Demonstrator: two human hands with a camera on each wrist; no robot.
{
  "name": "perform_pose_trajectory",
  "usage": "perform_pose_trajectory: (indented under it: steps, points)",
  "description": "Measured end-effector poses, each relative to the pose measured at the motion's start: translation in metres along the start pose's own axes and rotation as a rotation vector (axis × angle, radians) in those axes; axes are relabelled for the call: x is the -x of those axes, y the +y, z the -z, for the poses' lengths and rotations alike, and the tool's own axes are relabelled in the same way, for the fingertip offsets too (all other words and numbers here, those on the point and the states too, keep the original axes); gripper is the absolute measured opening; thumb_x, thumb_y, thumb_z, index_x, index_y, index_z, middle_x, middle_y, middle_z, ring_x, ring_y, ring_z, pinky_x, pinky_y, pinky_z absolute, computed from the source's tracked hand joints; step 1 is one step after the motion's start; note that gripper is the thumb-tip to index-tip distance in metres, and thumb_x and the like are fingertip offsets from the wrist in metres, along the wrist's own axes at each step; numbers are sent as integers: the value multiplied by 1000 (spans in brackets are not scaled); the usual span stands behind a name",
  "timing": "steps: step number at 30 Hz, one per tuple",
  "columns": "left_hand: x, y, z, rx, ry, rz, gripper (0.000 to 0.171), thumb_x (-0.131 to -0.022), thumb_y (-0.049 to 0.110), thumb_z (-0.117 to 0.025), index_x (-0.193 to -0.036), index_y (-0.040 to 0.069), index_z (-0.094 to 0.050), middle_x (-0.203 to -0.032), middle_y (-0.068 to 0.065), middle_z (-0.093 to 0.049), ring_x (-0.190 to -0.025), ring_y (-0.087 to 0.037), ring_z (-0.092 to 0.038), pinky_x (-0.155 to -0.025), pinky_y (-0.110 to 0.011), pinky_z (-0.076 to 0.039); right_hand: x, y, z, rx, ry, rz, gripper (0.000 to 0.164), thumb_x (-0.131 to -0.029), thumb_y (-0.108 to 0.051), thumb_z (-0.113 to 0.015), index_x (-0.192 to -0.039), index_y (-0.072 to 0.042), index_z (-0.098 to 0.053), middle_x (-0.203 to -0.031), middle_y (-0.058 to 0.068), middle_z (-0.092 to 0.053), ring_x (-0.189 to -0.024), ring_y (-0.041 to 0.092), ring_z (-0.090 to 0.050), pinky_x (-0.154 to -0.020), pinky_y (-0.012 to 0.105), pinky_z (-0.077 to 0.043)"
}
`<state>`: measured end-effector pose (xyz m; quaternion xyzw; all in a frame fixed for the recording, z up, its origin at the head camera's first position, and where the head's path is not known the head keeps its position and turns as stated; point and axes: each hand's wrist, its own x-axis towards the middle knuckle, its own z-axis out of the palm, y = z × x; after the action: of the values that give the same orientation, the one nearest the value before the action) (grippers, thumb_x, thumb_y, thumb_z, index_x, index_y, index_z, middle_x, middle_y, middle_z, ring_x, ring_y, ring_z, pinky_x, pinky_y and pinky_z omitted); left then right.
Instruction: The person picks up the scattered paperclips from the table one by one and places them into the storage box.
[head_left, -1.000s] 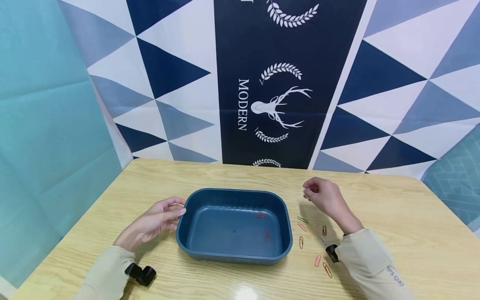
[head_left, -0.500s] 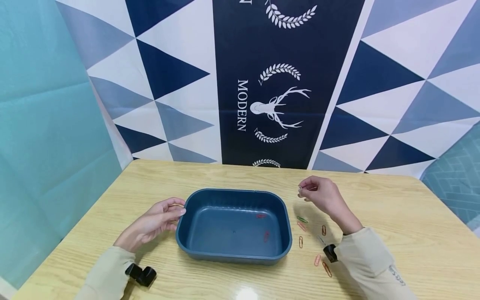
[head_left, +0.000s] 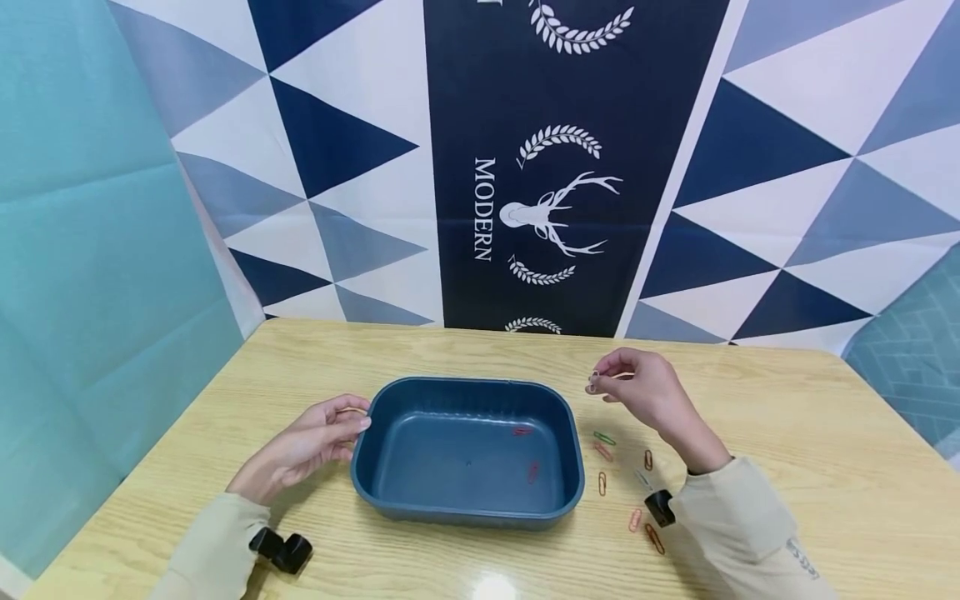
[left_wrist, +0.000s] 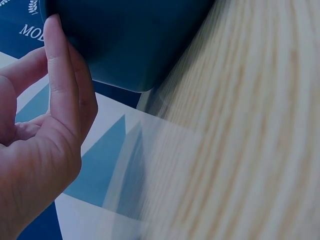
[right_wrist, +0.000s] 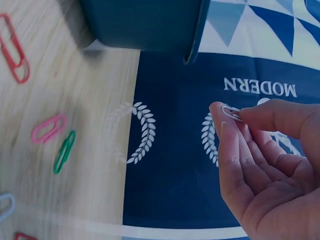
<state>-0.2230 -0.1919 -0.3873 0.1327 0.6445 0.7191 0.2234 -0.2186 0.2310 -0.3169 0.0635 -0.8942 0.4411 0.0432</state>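
My right hand (head_left: 651, 396) is raised beyond the right end of a dark blue plastic tub (head_left: 468, 510). Between thumb and fingertips it pinches a white paper clip (right_wrist: 231, 113), seen best in the right wrist view. My left hand (head_left: 315, 437) rests at the tub's left end, with fairly straight fingers touching the outside of its wall, as the left wrist view also shows. Inside the tub lie a red paper clip (head_left: 521, 432) near the back right and another red paper clip (head_left: 533, 472) further forward.
Several loose paper clips lie on the wooden table (head_left: 420, 558) right of the tub, among them a green paper clip (head_left: 604, 438), a pink paper clip (head_left: 635, 520) and a red paper clip (head_left: 654, 538). A patterned cloth (head_left: 360, 250) hangs behind the table.
My right hand has shifted slightly left toward the tub, and the white paper clip in its fingertips has come into view. My left hand and the tub have stayed put.
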Motion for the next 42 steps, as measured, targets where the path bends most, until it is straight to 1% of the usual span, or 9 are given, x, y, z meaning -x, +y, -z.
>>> perform_pose_trajectory:
  steps: [4,11,16,21,24,28,32,36,42]
  points:
    - [1,0,0,2,-3,2,15,-98,7,-56,-112,6,-49,-88,-1,-55,-67,-8,-55,-60,-19,-52,3,-7,-2,3,-5,25,10,-89,-4,-66,-93,4,-63,-85,9,-70,-84,29,-69,-70,34,-57]
    - [0,2,-2,1,5,-1,17,-98,8,-57,-112,5,-49,-88,-1,-54,-66,-7,-54,-59,-19,-51,10,-18,-5,35,-8,72,8,-89,-6,-67,-92,1,-65,-86,7,-71,-76,17,-68,-69,35,-55]
    - [2,-1,0,0,-3,9,16,-99,7,-56,-113,5,-48,-87,-1,-54,-67,-8,-55,-60,-20,-52,14,-23,-11,24,-19,90,7,-88,-5,-68,-91,1,-65,-84,7,-71,-73,16,-67,-68,36,-56]
    - [-1,1,0,3,3,5,18,-98,7,-57,-113,4,-48,-87,-1,-54,-67,-8,-55,-59,-19,-51,16,-27,-15,1,-18,93,9,-87,-4,-69,-91,2,-64,-83,8,-69,-75,22,-70,-68,33,-57]
    - [-2,2,0,1,14,6,19,-98,7,-57,-113,3,-47,-87,-2,-54,-68,-8,-55,-59,-19,-51,16,-29,-17,-15,-18,80,10,-86,-4,-70,-90,2,-64,-84,9,-68,-78,27,-70,-70,35,-57]
    - [-1,1,0,1,14,19,18,-98,6,-56,-113,4,-48,-88,-2,-55,-69,-9,-57,-60,-20,-52,17,-31,-22,-29,-39,52,11,-86,-4,-70,-90,2,-63,-85,8,-68,-76,25,-70,-70,35,-58]
    - [0,1,1,-3,13,18,18,-98,7,-57,-114,4,-48,-89,-2,-55,-70,-8,-57,-60,-20,-52,19,-32,-25,-34,-54,50,12,-86,-4,-71,-91,2,-63,-83,7,-67,-72,21,-70,-67,33,-58]
    - [-1,2,1,-1,20,9,19,-98,7,-57,-113,4,-48,-88,-2,-54,-68,-8,-55,-59,-19,-52,21,-35,-28,-70,-72,57,12,-86,-4,-71,-92,2,-63,-83,8,-66,-74,24,-70,-66,34,-58]
    - [-1,0,1,7,6,6,16,-98,7,-56,-113,5,-49,-89,-2,-55,-66,-8,-55,-59,-19,-52,23,-39,-35,-130,-102,59,11,-87,0,-69,-93,4,-61,-82,10,-63,-77,30,-70,-63,32,-58]
